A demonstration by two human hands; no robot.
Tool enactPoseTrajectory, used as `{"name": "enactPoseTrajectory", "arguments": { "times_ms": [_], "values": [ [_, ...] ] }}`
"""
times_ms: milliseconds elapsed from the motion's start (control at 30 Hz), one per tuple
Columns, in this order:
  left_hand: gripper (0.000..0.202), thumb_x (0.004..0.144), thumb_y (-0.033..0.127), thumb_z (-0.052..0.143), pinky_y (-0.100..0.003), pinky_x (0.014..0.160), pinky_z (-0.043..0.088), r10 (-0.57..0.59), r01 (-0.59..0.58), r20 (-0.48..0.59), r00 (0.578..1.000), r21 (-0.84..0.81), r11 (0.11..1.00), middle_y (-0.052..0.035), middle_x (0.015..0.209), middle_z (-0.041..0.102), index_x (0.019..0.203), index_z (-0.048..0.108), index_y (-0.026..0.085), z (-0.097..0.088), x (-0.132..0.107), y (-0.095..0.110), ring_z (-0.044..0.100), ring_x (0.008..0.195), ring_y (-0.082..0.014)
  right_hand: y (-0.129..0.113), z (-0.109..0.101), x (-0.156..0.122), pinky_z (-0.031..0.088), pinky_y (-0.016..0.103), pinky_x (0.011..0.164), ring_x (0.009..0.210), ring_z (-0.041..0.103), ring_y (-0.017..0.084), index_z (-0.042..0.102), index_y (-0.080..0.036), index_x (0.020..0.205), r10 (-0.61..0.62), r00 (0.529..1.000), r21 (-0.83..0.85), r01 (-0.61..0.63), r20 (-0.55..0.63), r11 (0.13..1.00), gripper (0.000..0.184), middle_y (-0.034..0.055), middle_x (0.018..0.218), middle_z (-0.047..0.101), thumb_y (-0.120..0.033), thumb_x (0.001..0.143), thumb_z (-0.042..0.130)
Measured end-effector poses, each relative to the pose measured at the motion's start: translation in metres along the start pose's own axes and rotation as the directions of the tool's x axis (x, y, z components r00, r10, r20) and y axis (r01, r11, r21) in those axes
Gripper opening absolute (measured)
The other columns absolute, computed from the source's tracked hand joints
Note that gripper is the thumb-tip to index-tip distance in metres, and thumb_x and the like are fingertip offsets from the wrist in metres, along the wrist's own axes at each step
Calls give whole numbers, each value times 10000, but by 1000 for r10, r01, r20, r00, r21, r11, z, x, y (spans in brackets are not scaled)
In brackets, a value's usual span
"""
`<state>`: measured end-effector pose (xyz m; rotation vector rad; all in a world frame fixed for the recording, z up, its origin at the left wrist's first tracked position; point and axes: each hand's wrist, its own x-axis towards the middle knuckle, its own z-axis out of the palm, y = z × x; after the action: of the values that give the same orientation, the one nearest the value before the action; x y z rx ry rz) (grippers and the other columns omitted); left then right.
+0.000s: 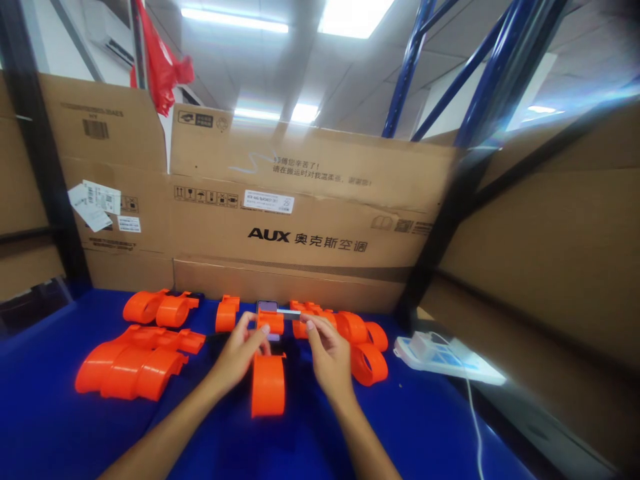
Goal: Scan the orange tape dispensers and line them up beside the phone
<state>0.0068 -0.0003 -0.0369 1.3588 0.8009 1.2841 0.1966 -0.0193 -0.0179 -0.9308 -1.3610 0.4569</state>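
My left hand (244,348) is closed on an orange plastic piece (271,324), thumb in front of it. Just below those fingers is a wide orange loop (269,388); whether it belongs to the same piece I cannot tell. Between thumb and fingers, my right hand (330,348) pinches a thin dark strip with a pale toothed edge (290,315). The strip's left end meets or overlaps the top of the orange piece. Behind the hands lies a phone-like device (267,306), partly covered by the orange piece.
Several orange looped pieces (133,367) lie at left on the blue table surface (210,433), with more orange loops (369,363) at right. A white power strip (450,360) with a plug and cable sits further right. Cardboard panels (310,220) and dark posts (433,260) enclose the back.
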Motion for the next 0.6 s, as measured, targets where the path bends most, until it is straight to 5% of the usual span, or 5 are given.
{"name": "enactPoseTrajectory", "arguments": {
  "times_ms": [233, 600],
  "values": [
    [367, 862, 531, 612, -224, 540, 357, 4, -4, 37, 999, -5, 1000, 29, 615, 667, 1026, 473, 233, -2, 0, 0, 542, 517, -130, -5, 1, 0, 518, 407, 911, 1012, 680, 254, 763, -220, 1019, 6, 1000, -5, -6, -15, 1000, 240, 79, 1059, 753, -386, 924, 618],
    [333, 894, 527, 587, -234, 569, 384, 16, -16, 102, 995, -2, 1000, 31, 614, 647, 993, 466, 233, -4, -2, -3, 536, 539, -130, -8, 3, -2, 475, 278, 596, 725, 594, 167, 775, -235, 1050, 79, 990, 76, -88, 118, 993, 264, 60, 1011, 701, -406, 906, 634]
  ]
}}
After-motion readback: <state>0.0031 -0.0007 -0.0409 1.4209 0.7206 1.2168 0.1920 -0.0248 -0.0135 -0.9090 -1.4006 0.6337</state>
